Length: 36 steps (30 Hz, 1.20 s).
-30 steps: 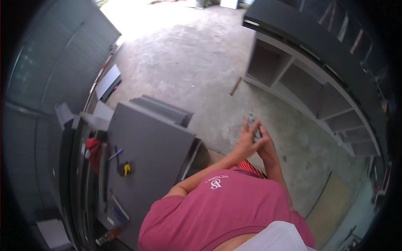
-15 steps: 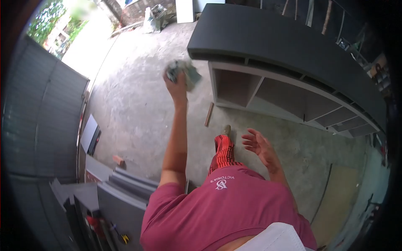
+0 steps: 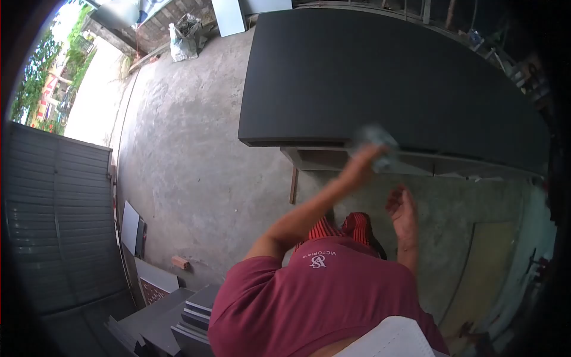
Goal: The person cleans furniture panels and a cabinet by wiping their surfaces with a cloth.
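Note:
My left hand (image 3: 367, 159) is closed on a crumpled grey-green cloth (image 3: 376, 138), both smeared by motion. The cloth is at the near edge of a long cabinet's dark top (image 3: 357, 77); whether it touches the surface is not clear. Below and to the right, my right hand (image 3: 403, 211) hangs in the air with loosely bent fingers and nothing in it. Under the top, part of the cabinet's open compartments (image 3: 321, 159) shows.
Grey panels (image 3: 160, 321) are stacked at lower left, near a brick (image 3: 180, 262). A wooden strip (image 3: 293, 185) lies on the floor by the cabinet. A corrugated metal door (image 3: 59, 220) stands at left, a white bag (image 3: 183, 44) at the back.
My left hand has moved right with the cloth, from beside the cabinet to its near edge. My right hand has shifted slightly right. The view has turned and shows more of the dark top.

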{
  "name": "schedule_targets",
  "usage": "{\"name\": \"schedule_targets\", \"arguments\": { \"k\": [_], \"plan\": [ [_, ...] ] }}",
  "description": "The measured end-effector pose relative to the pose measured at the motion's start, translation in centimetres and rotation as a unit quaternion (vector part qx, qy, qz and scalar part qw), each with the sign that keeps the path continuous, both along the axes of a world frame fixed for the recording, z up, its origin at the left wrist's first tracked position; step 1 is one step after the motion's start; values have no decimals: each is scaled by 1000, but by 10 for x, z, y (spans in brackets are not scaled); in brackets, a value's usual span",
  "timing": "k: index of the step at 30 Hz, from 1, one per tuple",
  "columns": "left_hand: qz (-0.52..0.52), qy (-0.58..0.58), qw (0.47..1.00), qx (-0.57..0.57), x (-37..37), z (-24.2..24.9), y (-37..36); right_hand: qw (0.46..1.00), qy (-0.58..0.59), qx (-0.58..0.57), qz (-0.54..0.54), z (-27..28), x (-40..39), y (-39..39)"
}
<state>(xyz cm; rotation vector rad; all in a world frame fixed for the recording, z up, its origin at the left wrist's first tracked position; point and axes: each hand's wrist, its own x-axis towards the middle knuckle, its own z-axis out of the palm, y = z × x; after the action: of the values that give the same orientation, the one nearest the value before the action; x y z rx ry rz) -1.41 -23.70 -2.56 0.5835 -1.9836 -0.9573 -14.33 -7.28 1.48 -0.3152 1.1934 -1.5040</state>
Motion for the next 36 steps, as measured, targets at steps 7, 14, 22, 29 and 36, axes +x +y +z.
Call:
{"name": "schedule_targets", "arguments": {
  "k": [7, 14, 22, 29, 36],
  "plan": [
    [323, -14, 939, -118, 110, 67, -126, 987, 135, -43, -71, 25, -69, -54],
    [482, -212, 840, -131, 163, 6, -242, 987, 154, 12, -47, 0, -79, -68],
    [174, -117, 977, -28, -65, 19, -80, 878, 472, -76, 2, 24, -55, -128],
    [65, 172, 885, 427, -12, 17, -92, 695, 679, -232, 49, -3, 2, -217],
    [361, -180, 915, 31, 52, 24, -102, 577, 785, -224, 4, -26, -18, -219]
  ]
}}
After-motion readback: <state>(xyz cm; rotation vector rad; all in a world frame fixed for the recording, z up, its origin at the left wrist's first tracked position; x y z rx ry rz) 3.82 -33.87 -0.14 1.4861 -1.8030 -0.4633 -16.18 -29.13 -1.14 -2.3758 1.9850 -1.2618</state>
